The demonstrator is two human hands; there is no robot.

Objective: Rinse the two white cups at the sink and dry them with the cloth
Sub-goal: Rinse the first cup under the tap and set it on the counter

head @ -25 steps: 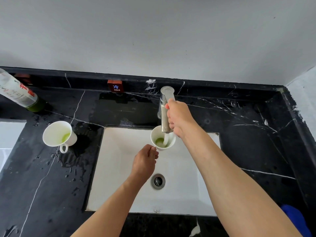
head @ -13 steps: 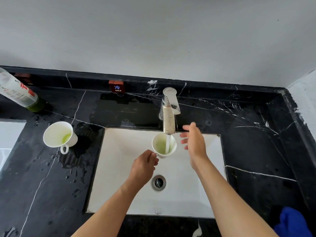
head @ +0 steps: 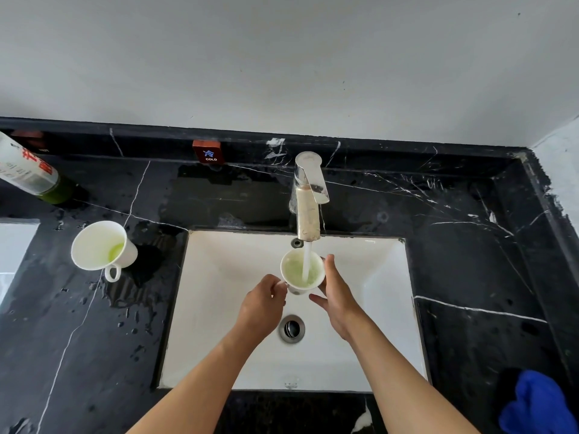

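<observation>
One white cup (head: 297, 275) with greenish liquid inside is held under the running tap (head: 308, 195), and water streams into it. My left hand (head: 261, 305) grips the cup by its handle. My right hand (head: 336, 291) rests against the cup's right side with fingers spread. The second white cup (head: 100, 247) stands on the black counter left of the sink (head: 369, 308), with a green residue at its bottom. A blue cloth (head: 535, 404) lies on the counter at the bottom right.
The sink drain (head: 292, 328) is below the hands. A bottle (head: 28, 170) with a red and white label stands at the far left. A red COLD label (head: 208, 151) sits on the back ledge. Water drops cover the counter by the left cup.
My right hand left the tap lever and came down to the cup's right side. Water now runs into the cup. The left hand kept holding the cup.
</observation>
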